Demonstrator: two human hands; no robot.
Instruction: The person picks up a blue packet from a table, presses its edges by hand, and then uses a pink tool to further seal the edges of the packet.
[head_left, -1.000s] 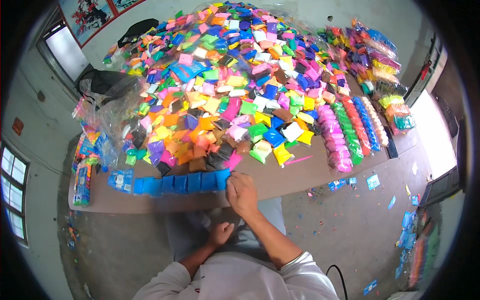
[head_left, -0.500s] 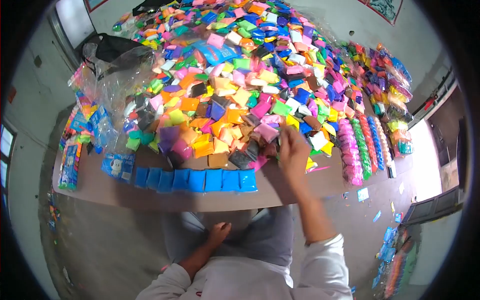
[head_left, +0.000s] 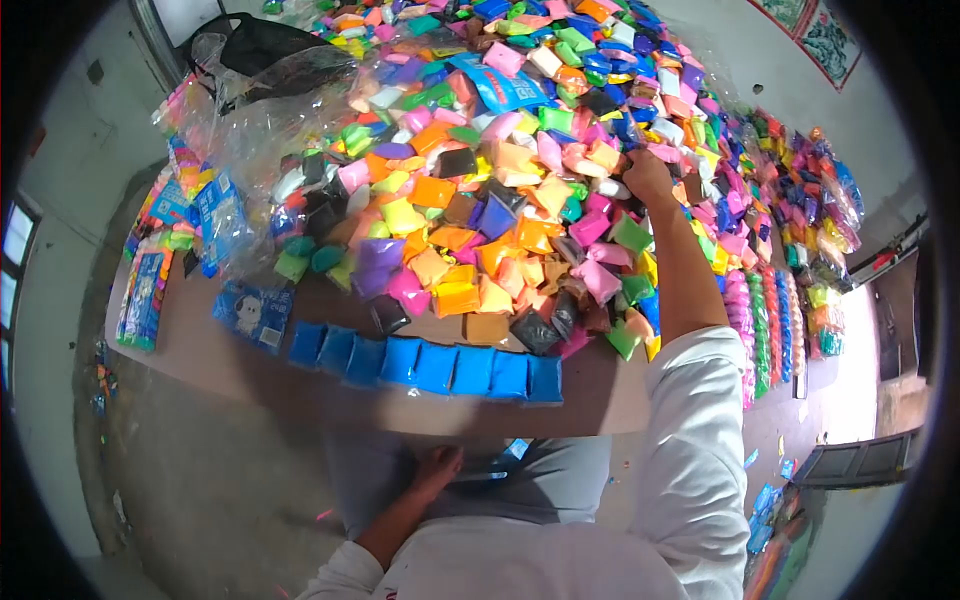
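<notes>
My right hand (head_left: pixel 650 178) reaches far into a big heap of small colourful packets (head_left: pixel 500 215), with its fingers curled down among them. What the fingertips touch there is hidden. My left hand (head_left: pixel 437 468) rests closed over my lap, below the table edge, with nothing seen in it. On the table (head_left: pixel 600 405) in front of the heap lies a row of several blue packets (head_left: pixel 435 366), side by side. Near the row's right end sit a black packet (head_left: pixel 537 330) and a brown packet (head_left: pixel 487 327).
A printed blue wrapper (head_left: pixel 250 315) lies left of the row. Clear plastic bags (head_left: pixel 235 150) and a filled multicolour pack (head_left: pixel 146 300) are at the left. Long strips of pink, green, red and blue packets (head_left: pixel 760 330) stand at the right. Wrappers (head_left: pixel 765 510) litter the floor.
My right hand has moved away from the heap's front edge, up and to the right, deeper into the packets. The view has shifted. My left hand stays over my lap.
</notes>
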